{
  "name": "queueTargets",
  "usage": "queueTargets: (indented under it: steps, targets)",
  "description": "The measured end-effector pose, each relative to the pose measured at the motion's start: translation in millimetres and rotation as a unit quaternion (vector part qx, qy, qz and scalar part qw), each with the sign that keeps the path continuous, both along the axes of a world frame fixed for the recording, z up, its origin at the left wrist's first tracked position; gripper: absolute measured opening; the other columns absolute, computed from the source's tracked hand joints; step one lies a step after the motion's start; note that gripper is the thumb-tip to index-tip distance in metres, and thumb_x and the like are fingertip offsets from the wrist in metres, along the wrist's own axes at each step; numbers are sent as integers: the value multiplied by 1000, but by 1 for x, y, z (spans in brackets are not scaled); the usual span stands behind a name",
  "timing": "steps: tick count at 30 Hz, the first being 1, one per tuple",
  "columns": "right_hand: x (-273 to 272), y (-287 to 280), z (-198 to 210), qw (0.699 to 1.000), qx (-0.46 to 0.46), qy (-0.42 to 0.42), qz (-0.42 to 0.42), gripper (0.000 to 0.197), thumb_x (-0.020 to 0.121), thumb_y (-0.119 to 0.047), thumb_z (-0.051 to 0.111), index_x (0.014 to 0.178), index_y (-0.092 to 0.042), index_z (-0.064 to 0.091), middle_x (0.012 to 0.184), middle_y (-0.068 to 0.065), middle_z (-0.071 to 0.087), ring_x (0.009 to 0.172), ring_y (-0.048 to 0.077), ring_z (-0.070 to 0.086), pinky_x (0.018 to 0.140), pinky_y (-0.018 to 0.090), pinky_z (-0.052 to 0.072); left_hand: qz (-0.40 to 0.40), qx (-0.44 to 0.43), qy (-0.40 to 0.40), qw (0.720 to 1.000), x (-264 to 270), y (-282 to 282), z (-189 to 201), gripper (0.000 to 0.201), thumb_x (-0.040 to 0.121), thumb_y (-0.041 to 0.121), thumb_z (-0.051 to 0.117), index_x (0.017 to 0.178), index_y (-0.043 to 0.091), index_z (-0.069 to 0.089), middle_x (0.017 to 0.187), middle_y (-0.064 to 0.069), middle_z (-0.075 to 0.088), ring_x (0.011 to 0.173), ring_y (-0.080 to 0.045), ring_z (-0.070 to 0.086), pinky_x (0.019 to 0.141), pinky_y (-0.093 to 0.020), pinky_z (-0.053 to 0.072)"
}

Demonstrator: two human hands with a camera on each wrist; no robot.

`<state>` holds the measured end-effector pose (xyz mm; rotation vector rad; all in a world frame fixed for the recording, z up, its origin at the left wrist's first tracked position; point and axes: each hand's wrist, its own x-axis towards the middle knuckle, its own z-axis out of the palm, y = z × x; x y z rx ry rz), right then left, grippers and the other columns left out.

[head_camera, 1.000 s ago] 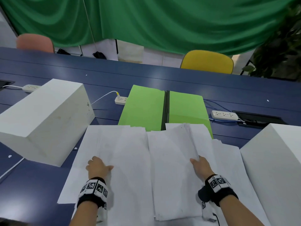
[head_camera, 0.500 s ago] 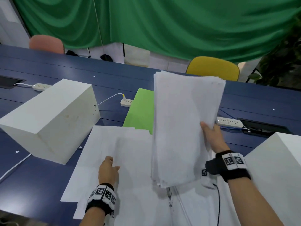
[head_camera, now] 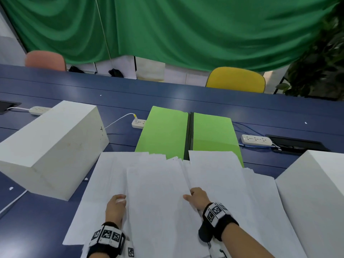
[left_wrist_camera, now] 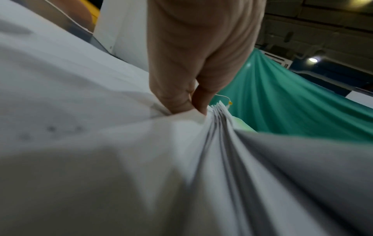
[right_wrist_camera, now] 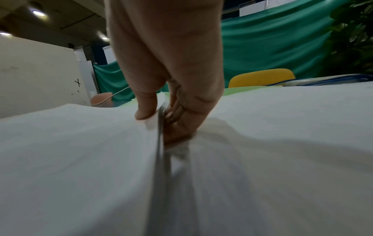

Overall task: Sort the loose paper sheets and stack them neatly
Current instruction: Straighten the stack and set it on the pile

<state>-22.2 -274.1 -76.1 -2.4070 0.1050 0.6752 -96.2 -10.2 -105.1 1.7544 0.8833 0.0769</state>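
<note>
A thick stack of white sheets [head_camera: 156,192] lies flat in the middle of the blue table [head_camera: 186,97], on top of other loose white sheets [head_camera: 104,183]. My left hand [head_camera: 119,202] pinches the stack's left edge; the left wrist view shows thumb and finger closed on the fanned sheet edges [left_wrist_camera: 220,118]. My right hand [head_camera: 193,196] grips the stack's right edge, thumb on top and fingers underneath, as the right wrist view shows at the stack [right_wrist_camera: 80,143]. More white sheets [head_camera: 223,174] spread out to the right.
An open green folder [head_camera: 165,131] lies just beyond the papers. Large white blocks stand at the left [head_camera: 50,146] and right [head_camera: 316,192]. Power strips [head_camera: 138,122] [head_camera: 256,139] with cables lie behind. A yellow chair [head_camera: 236,79] stands across the table.
Half a second ago my right hand held the stack upright in the air. It now lies flat further left, and my left hand has moved onto its left edge.
</note>
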Motion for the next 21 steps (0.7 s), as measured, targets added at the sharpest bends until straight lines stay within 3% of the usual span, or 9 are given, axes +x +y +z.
queueTargets:
  steps: [2, 7, 11, 14, 17, 21]
  targets:
    - [0, -1, 0, 1000, -10, -2, 5, 47, 89, -27, 59, 56, -17, 26, 58, -5, 31, 52, 6, 31, 45, 18, 20, -2, 24, 8, 1000, 1, -4, 2, 17, 86, -6, 51, 98, -3, 63, 96, -21, 65, 90, -32, 58, 80, -32, 43]
    - [-3, -1, 4, 1000, -13, 0, 7, 47, 90, -26, 57, 57, -16, 24, 57, -4, 29, 51, 8, 30, 45, 20, 20, -4, 74, 20, 997, 4, -11, 4, 20, 88, -5, 52, 103, -12, 63, 105, -29, 65, 103, -39, 58, 92, -37, 42]
    - [-4, 0, 4, 1000, -16, 2, 2, 47, 90, -26, 57, 58, -16, 24, 58, -3, 29, 51, 8, 30, 46, 21, 21, -5, 104, 17, 994, 1, -12, 7, 19, 86, -6, 54, 100, -14, 63, 101, -31, 65, 101, -42, 58, 93, -38, 42]
    - [-5, 0, 5, 1000, -18, 3, 0, 46, 90, -27, 56, 58, -17, 26, 58, -4, 32, 53, 8, 34, 47, 20, 22, -15, 126, 26, 992, -1, -15, 10, 21, 85, -7, 53, 102, -17, 61, 103, -32, 63, 102, -42, 57, 93, -38, 41]
    - [-6, 0, 5, 1000, -22, -1, -1, 45, 90, -27, 56, 57, -18, 27, 59, -6, 33, 61, 16, 40, 49, 22, 26, -31, 139, 34, 989, 0, -18, 11, 27, 85, -7, 54, 110, -18, 57, 106, -33, 61, 103, -41, 56, 91, -37, 41]
    - [-7, 0, 4, 1000, -14, -4, -6, 45, 90, -27, 56, 57, -18, 27, 59, -6, 33, 53, 7, 33, 48, 19, 23, -56, 179, 49, 981, 4, -20, 9, 22, 87, -9, 47, 102, -12, 63, 101, -32, 58, 92, -41, 58, 83, -40, 48]
